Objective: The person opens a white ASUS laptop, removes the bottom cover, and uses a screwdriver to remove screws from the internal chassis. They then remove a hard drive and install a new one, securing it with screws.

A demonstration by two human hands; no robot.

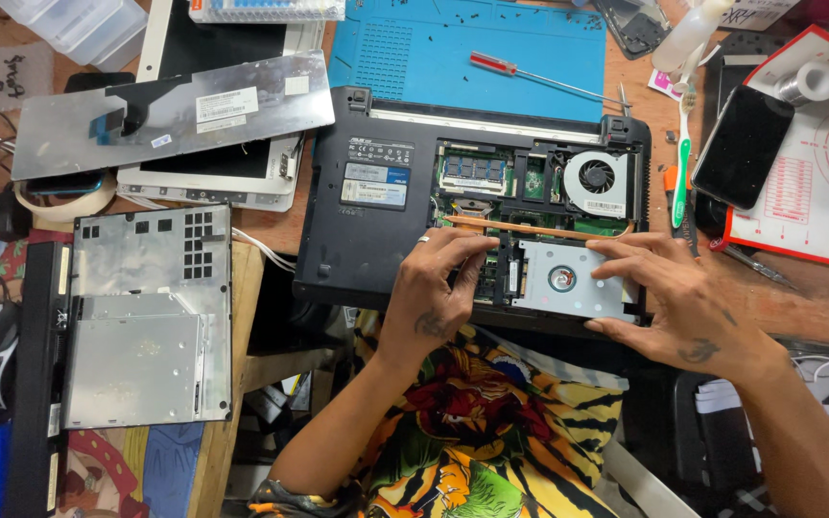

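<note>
A black laptop (357,240) lies upside down with its bottom cover off, showing circuit boards, a cooling fan (595,178) and a copper pipe. A silver hard drive (568,280) sits in its bay at the front right. My left hand (438,288) rests on the laptop with its fingertips at the drive's left edge. My right hand (678,297) has its fingers spread over the drive's right edge. Neither hand grips anything.
A red-handled screwdriver (530,75) lies on a blue mat (472,48) behind the laptop. A detached keyboard (175,115), metal covers (151,317) and an optical drive lie left. A toothbrush (683,163), phone (743,144) and white-red mat (817,182) lie right.
</note>
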